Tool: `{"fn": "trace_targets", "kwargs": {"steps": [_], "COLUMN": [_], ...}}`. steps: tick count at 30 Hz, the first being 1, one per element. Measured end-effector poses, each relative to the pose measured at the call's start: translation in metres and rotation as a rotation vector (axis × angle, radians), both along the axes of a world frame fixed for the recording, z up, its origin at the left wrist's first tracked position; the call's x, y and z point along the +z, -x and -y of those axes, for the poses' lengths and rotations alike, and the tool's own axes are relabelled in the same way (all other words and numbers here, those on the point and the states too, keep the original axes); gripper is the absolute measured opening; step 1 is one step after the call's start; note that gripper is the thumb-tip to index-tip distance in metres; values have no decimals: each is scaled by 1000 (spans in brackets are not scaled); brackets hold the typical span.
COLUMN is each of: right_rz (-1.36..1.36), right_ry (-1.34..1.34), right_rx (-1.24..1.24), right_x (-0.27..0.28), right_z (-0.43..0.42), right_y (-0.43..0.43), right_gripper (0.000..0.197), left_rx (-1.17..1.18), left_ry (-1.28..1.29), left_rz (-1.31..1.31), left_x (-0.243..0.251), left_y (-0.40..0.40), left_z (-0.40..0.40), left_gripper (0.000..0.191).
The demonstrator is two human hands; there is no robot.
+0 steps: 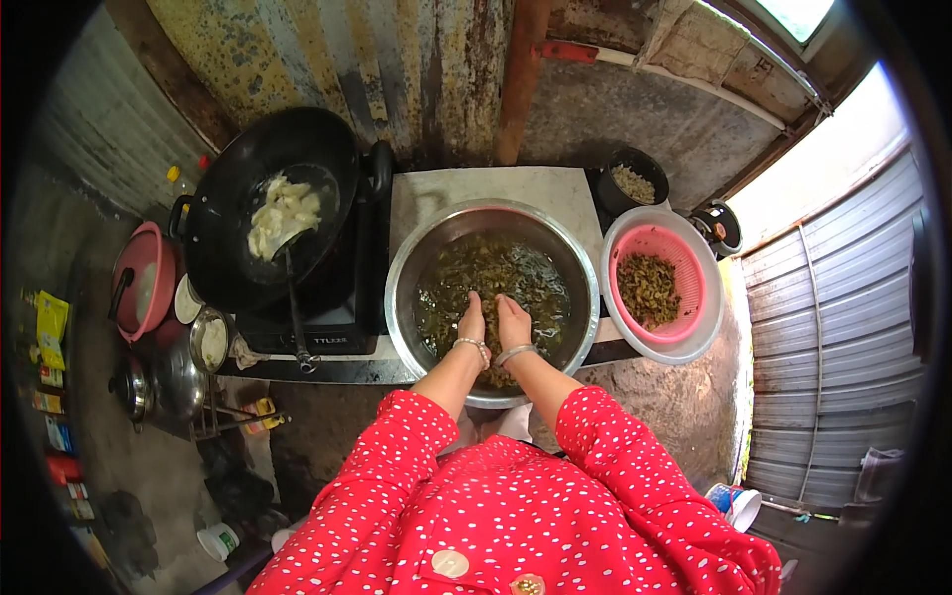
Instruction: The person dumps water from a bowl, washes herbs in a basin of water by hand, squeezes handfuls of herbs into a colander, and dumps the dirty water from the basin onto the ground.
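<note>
A large stainless steel basin [492,212] stands in front of me, holding murky water with chopped greens [513,256] in it. My left hand [471,320] and my right hand [515,321] are side by side over the middle of the basin, palms turned towards each other with a narrow gap between them. Their lower edges are at the wet greens; whether any greens lie between the palms cannot be told. Right of the basin, a pink plastic colander [699,297] with chopped greens [648,290] sits in a pale plastic basin [712,327].
At the left, a black wok [223,216] on an induction cooker [320,342] holds pale food and a metal spatula [297,327]. A dark pot [617,197] of grains stands at the back right. A pink basin [158,290] and a small metal bowl [210,342] are at the far left.
</note>
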State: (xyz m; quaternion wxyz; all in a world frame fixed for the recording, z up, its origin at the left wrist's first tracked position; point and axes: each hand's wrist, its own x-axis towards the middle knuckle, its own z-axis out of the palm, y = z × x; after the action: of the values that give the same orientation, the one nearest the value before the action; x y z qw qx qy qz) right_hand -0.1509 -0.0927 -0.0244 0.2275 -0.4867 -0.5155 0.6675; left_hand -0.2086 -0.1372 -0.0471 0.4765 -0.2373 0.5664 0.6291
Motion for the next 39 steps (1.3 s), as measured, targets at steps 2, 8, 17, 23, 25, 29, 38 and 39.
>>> {"fn": "trace_targets", "kwargs": {"steps": [2,8,17,23,25,29,38,39], "right_rz": [116,39,118,182,181,179,252,194], "right_ry": [-408,-863,-843,-878,-925,-948,-856,-855], "right_rx": [130,85,169,203,223,237,329,324], "right_x": [-3,54,87,85,84,87,73,71], "right_z": [-5,7,-2,-8,-10,-10,-3,10], "right_y": [-5,-4,-1,-3,-2,-1,-5,-14], "right_gripper": [36,27,19,18,18,18,19,21], "left_rx": [119,196,248,358,398,455,273,267], "left_ry": [-242,-435,-264,-282,-276,-318,-543,-547], "left_rz": [120,5,-85,7,-3,50,159,160], "left_x": [47,55,65,82,84,68,66,62], "left_y": [-11,-9,-8,-17,-17,-15,-19,-22], "left_z": [-5,-7,-13,-16,-16,-20,-4,-3], "left_gripper": [44,48,32,24,22,21,23,23]}}
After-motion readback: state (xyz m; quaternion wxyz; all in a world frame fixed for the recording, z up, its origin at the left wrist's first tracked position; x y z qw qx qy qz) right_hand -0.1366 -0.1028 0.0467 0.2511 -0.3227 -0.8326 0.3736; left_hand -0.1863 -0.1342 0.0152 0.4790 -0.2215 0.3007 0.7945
